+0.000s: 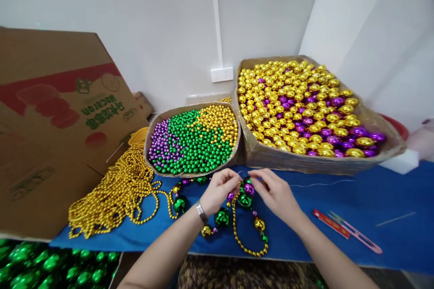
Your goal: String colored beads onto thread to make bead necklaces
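My left hand (pixel 220 189), with a silver band at the wrist, pinches thin pale thread near one end of a bead string. Close beside it my right hand (pixel 274 194) has thumb and forefinger closed at the same thread, whose loop shows faintly between the fingertips. Below the fingers hang a purple ball (pixel 249 189) and a large green ball (pixel 244 200). A chain of small gold beads (pixel 251 251) loops toward the table's front edge. Further green, gold and purple balls of the string, such as a green ball (pixel 222 217), lie around my left wrist.
A box of small purple, green and gold beads (pixel 193 144) stands behind my hands. Right of it is a larger box of gold and purple balls (pixel 298 108). Gold bead chains (pixel 115 189) pile up left by a carton (pixel 50 144). Pink-handled scissors (pixel 359 235) lie right on blue cloth.
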Tool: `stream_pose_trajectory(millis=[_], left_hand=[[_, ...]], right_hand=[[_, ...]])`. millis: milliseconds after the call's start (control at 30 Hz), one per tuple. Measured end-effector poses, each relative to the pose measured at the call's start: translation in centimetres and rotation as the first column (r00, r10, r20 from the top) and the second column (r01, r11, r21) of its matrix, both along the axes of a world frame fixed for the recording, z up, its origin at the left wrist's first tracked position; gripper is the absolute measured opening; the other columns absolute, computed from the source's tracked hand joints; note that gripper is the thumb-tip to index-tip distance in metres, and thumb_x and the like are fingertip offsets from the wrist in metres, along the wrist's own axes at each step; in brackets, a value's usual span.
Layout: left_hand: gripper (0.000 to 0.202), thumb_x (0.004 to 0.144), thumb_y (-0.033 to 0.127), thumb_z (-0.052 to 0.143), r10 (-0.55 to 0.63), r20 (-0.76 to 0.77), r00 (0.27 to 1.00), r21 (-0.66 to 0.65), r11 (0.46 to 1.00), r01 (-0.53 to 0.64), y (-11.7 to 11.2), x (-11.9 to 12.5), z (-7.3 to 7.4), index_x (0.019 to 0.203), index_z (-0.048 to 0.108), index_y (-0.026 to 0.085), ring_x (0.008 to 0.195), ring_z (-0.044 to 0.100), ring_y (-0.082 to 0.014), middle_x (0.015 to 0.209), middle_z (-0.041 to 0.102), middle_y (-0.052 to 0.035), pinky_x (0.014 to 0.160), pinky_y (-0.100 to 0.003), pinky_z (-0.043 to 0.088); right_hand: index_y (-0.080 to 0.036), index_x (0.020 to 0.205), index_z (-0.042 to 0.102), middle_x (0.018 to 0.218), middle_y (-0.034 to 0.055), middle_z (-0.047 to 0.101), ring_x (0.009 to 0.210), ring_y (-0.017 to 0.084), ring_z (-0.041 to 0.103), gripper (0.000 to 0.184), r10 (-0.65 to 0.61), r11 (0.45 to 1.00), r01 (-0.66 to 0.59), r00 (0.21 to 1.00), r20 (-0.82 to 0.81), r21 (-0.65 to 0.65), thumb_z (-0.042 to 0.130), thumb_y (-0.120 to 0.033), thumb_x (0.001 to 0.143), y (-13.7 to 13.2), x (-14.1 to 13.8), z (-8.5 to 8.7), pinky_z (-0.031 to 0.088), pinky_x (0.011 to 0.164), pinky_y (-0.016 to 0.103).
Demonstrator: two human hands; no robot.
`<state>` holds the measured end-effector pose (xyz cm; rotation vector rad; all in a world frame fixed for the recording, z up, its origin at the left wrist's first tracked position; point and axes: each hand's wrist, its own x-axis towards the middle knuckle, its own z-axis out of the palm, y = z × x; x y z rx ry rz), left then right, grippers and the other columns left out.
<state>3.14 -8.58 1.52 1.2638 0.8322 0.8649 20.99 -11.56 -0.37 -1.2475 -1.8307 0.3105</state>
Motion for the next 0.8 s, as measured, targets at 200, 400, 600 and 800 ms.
stream_pose_trajectory(millis=[200, 400, 600, 800], left_hand=[[0.031, 0.076, 0.044, 0.063, -0.002, -0.006, 1.0, 0.016, 1.0, 0.002, -0.2, 0.1, 0.4, 0.073, 0.055, 0.014, 0.052, 0.046, -0.0086, 0.058, 0.054, 0.001, 0.052, -0.022, 0.036], [0.028, 0.081, 0.043, 0.055, 0.036, -0.135, 0.99, 0.129, 0.991, -0.019, 0.0, 0.1, 0.2, 0.077, 0.051, 0.016, 0.05, 0.046, -0.0079, 0.063, 0.054, 0.0015, 0.049, -0.021, 0.037], [0.02, 0.086, 0.036, 0.047, 0.05, -0.278, 0.959, 0.277, 0.96, 0.03, -0.2, 0.3, 0.1, 0.081, 0.051, 0.017, 0.053, 0.049, -0.0097, 0.066, 0.055, 0.0009, 0.049, -0.021, 0.039], [0.02, 0.086, 0.034, 0.049, 0.072, -0.273, 0.959, 0.351, 0.936, 0.029, -1.3, 0.4, 0.0, 0.081, 0.054, 0.015, 0.06, 0.049, -0.0104, 0.067, 0.055, 0.0002, 0.055, -0.021, 0.039]], right_hand=[[-0.024, 0.092, 0.065, 0.088, 0.0061, 0.064, 0.082, 0.02, 0.062, 0.021, 0.056, 0.995, -0.061, 0.997, -0.061, -0.083, 0.046, -0.031, 0.09, -0.7, -1.4, -1.2, 0.05, 0.074, 0.032], [-0.024, 0.103, 0.063, 0.084, 0.0042, 0.066, 0.07, 0.017, 0.066, 0.023, 0.074, 0.971, -0.112, 0.98, -0.183, -0.211, 0.044, -0.032, 0.092, -2.1, -1.6, -1.6, 0.052, 0.063, 0.028], [-0.021, 0.113, 0.05, 0.074, -0.0005, 0.068, 0.057, 0.013, 0.066, 0.025, 0.08, 0.922, -0.191, 0.945, -0.318, -0.336, 0.038, -0.031, 0.094, -1.9, -3.5, -2.5, 0.05, 0.051, 0.022], [-0.021, 0.088, 0.061, 0.074, 0.0034, 0.066, 0.067, 0.019, 0.064, 0.019, -0.005, 0.967, -0.062, 0.965, -0.262, -0.246, 0.044, -0.03, 0.089, -0.6, -4.3, -2.3, 0.046, 0.06, 0.027]])
